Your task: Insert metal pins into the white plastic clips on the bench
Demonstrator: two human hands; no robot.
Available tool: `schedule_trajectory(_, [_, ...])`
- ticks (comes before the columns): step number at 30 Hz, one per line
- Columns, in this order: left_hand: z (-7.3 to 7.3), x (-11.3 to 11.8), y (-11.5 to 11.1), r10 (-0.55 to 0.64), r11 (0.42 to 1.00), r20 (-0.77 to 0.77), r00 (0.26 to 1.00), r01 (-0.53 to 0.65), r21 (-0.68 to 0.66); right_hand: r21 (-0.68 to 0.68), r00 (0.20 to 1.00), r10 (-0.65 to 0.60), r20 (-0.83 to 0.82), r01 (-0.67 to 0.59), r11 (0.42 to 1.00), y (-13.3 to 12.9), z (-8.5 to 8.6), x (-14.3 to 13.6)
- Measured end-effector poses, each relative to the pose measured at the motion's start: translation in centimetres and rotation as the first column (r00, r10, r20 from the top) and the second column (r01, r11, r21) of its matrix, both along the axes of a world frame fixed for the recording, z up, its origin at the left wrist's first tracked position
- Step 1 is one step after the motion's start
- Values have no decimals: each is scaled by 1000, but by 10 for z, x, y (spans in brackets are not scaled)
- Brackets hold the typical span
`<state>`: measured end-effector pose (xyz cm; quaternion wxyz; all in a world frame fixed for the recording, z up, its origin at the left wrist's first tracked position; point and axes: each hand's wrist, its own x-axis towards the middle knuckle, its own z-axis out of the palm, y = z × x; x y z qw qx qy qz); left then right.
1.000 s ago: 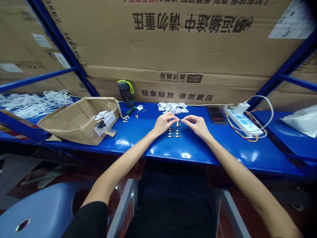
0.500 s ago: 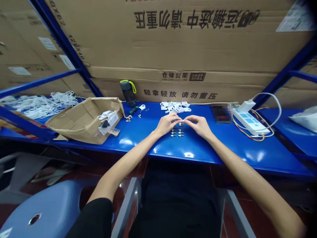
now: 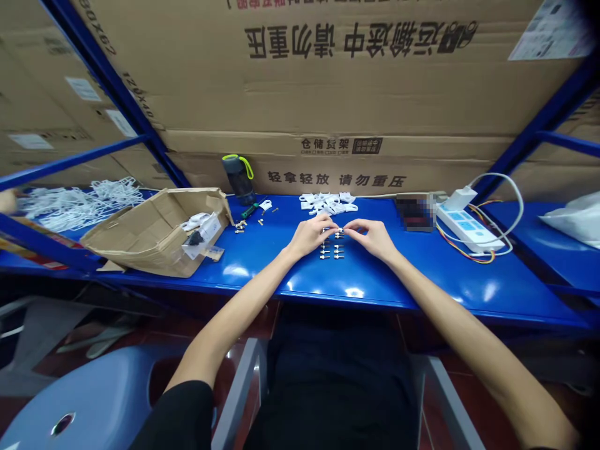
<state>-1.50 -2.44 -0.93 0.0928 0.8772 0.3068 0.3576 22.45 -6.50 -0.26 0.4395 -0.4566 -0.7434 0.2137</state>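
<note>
My left hand (image 3: 309, 236) and my right hand (image 3: 374, 237) meet over the blue table, their fingertips almost touching. Thumb and index finger of the right are pinched at a small pale metal piece (image 3: 340, 230). The left fingers are closed beside it; whatever they grip is too small to make out. Just below the fingertips, small pin-like metal pieces (image 3: 339, 256) lie in two columns, their thin ends pointing right. The left hand partly covers the left column. Behind the hands is a pile of white plastic pieces (image 3: 328, 204).
To the left stand an open cardboard box (image 3: 135, 240) and a dark bottle (image 3: 238, 178). Small brass pieces (image 3: 240, 227) and a green-handled tool (image 3: 250, 210) lie near them. A power strip (image 3: 469, 228) with cables is at the right, white cords (image 3: 84, 203) at far left.
The view has shifted slightly. Both hands stay together over the pin-like pieces, with only a slight movement of the fingertips.
</note>
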Motion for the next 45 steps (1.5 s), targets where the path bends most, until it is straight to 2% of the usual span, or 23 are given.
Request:
schedule_trajectory(6, [-3,-2,4,10,999,-89,996,-7,40,28,997,-13,76,11,1000,4,-6,4])
schedule_trajectory(17, [-3,-2,2,16,999,-117,993,-10,53,93,964,-27,263,2,996,10,-12,9])
schedule_trajectory(24, [-2,-3,2,23,997,-103,994,-15,76,117,952,-11,307,-26,993,11,-14,11])
schedule_trajectory(32, [-1,-1,0,53,997,-76,996,-48,68,111,925,89,370,-139,984,7,-12,8])
schedule_trajectory(38, [-1,-1,0,55,996,-62,997,-50,76,109,906,98,412,-156,982,6,-11,7])
schedule_trajectory(45, [3,0,-4,89,995,-125,988,-84,45,107,891,99,443,-162,981,6,-12,7])
